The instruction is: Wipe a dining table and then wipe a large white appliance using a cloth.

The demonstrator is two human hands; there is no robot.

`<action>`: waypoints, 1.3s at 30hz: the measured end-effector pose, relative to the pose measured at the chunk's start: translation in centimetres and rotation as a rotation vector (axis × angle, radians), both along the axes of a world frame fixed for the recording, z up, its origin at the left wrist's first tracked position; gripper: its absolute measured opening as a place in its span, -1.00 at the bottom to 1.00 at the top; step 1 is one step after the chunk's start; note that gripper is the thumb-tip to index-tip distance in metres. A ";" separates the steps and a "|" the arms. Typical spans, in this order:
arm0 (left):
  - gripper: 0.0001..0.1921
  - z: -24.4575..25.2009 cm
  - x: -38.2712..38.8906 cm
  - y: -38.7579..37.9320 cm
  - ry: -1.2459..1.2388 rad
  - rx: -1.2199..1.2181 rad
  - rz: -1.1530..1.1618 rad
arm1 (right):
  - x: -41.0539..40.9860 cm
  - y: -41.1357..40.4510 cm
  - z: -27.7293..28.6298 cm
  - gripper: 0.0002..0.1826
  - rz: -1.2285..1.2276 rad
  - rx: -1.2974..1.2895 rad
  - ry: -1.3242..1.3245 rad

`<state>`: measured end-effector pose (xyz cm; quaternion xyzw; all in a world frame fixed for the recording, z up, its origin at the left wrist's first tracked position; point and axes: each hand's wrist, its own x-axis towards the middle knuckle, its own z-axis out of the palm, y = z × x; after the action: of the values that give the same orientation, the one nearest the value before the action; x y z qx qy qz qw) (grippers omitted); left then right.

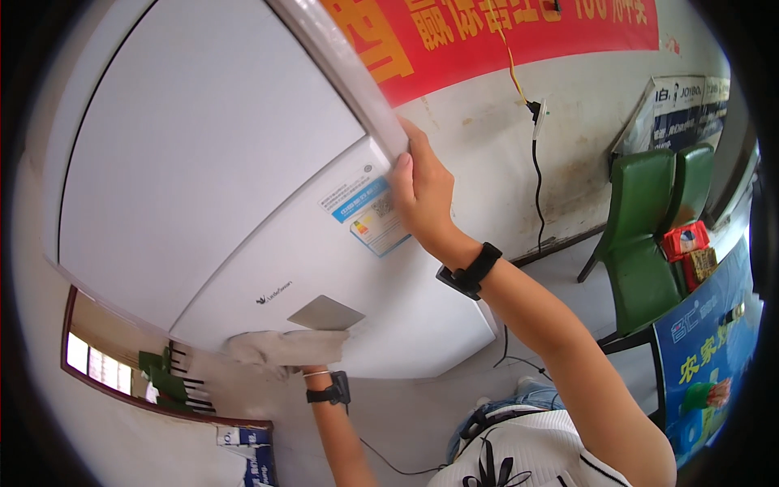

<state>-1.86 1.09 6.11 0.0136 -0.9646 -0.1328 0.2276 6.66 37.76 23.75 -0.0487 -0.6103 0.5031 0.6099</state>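
Note:
A large white appliance (401, 298) with a LittleSwan logo fills the view before me. It has a big upper panel (207, 134) and a lower panel bearing an energy label (371, 213) and a grey rectangular patch (325, 312). My right hand (424, 189) grips the raised right edge (359, 73), thumb on the near side and fingers wrapped behind. Lower down, a light grey cloth (292, 349) lies against the lower panel, its outline blurred. My left hand (314, 369) holds this cloth and is mostly covered by it. Each wrist wears a black band.
A black power cord (538, 182) hangs from a plug along the wall, below a red banner (517, 42). Green chairs (639, 231) and a blue table (688, 341) stand at right. A thin cable (395, 465) crosses the floor. At left is a brown-framed mirror or opening (109, 359).

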 end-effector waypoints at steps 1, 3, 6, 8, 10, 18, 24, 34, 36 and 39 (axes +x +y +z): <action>-0.48 -1.4 0.8 1.2 -0.019 0.033 -0.047 | -0.1 -0.1 0.0 -0.56 -0.017 0.012 0.001; -0.47 -4.0 2.4 3.8 -0.052 0.092 -0.130 | -0.1 -0.1 0.0 -0.56 0.004 -0.011 -0.042; -0.44 -6.5 5.1 7.4 -0.094 0.183 -0.241 | -0.1 -0.2 0.0 -0.55 0.051 -0.031 -0.063; -0.43 -7.6 6.8 9.8 -0.118 0.241 -0.302 | -0.1 -0.2 -0.2 -0.55 0.018 0.016 -0.042; -0.41 -7.9 8.4 12.4 -0.121 0.286 -0.369 | -0.2 -0.1 -0.5 -0.55 0.018 0.032 -0.052; -0.35 1.1 8.5 21.0 0.249 0.326 -0.553 | -1.0 0.4 -1.3 -0.55 0.000 0.066 -0.031; -0.30 8.9 4.3 17.2 0.604 0.270 -0.290 | -1.2 0.7 -1.8 -0.52 -0.004 0.136 -0.009; -0.37 -1.9 0.6 5.4 0.242 1.238 -0.074 | -1.1 0.6 -2.2 -0.53 -0.017 0.153 0.038; -0.38 -2.3 0.9 4.5 0.252 1.195 -0.043 | -1.0 0.7 -2.2 -0.52 0.021 0.097 -0.062; -0.40 0.8 0.9 4.4 0.428 1.055 -0.022 | -1.3 0.7 -2.2 -0.54 -0.014 0.146 -0.006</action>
<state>-1.00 5.53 6.89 0.0884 -0.7002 -0.5986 0.3790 5.39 38.47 21.53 -0.0098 -0.6470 0.4528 0.6134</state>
